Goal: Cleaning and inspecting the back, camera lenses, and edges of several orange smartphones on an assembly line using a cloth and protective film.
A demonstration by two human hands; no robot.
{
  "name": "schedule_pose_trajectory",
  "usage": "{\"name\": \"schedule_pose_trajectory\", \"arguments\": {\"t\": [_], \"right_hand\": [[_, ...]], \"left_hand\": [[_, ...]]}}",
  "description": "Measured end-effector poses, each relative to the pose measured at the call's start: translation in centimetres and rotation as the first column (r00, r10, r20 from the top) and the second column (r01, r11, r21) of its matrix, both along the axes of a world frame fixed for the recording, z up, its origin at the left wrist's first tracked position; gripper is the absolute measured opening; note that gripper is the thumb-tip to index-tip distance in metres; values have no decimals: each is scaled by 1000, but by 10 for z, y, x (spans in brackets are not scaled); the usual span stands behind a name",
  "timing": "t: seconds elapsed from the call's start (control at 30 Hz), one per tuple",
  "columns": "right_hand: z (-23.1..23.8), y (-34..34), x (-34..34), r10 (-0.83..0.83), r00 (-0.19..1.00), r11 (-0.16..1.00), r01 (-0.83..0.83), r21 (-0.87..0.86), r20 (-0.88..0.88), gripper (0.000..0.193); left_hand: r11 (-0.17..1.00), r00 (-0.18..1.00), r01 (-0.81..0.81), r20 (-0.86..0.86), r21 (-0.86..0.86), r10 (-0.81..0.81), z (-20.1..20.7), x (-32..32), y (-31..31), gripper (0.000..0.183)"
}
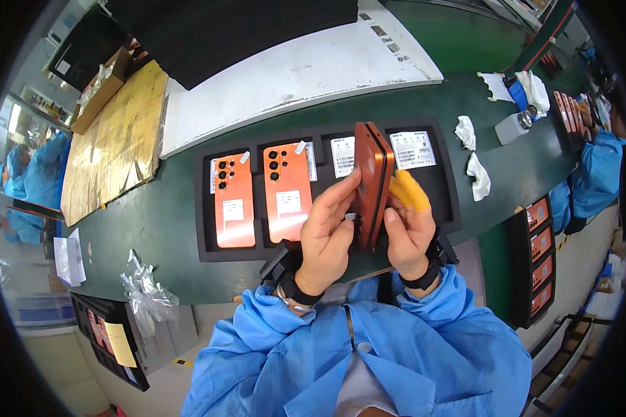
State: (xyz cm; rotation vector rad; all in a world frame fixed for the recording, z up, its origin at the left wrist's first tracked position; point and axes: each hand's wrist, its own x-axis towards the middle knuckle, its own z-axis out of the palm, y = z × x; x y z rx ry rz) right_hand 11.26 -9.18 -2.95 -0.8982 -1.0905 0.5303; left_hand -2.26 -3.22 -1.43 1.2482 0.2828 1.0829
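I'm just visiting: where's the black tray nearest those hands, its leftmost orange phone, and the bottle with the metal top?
Black tray [204, 208]: head view, on its left rim.
Leftmost orange phone [235, 194]: head view, on its back, below the lenses.
Bottle [510, 130]: head view, on its pale body.

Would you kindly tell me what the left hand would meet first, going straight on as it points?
Probably the held orange phone that the left hand touches; depth is hard to judge.

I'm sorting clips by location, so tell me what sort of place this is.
Likely a phone factory or workshop: orange phones lie in a black compartmented tray on a long green workbench, and people wear similar blue work coats.
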Motion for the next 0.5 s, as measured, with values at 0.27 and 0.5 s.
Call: {"name": "schedule_pose_trajectory", "arguments": {"t": [0.27, 0.5], "right_hand": [[25, -9, -9, -45, 989, 998, 39, 40, 143, 45], [28, -4, -10, -91, 990, 994, 84, 63, 110, 48]], "left_hand": [[994, 997, -69, 45, 82, 66, 11, -9, -18, 65], [980, 994, -107, 36, 165, 102, 18, 2, -8, 66]]}}
